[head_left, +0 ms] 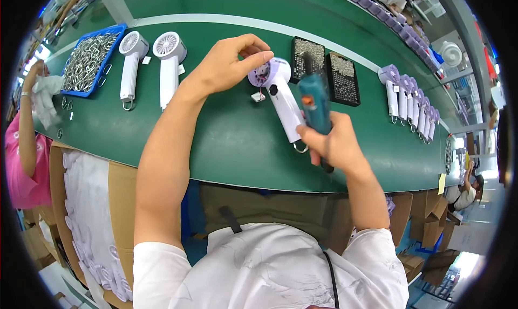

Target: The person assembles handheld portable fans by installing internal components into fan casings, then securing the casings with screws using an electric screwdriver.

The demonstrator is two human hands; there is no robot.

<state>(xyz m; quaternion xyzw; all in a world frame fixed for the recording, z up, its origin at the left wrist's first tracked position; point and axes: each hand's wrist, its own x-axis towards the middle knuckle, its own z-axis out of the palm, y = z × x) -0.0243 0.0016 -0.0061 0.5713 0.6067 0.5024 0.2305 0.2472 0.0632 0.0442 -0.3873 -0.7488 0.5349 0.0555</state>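
Left hand (229, 63) at head of white-purple fan (286, 107), grip unclear; right hand (341, 141) wrapped round teal driver (315, 103). Fan between hands. Loose left hold could let fan swivel; stray driver could knock parts tray (344, 102) beyond right hand.

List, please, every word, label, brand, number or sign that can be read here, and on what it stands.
No text can be read.
White tag by the fan: too small to tell if it has print.
Driver in the right hand: blurred, nothing readable.
Yellow slip at the edge of the table: too small to tell.
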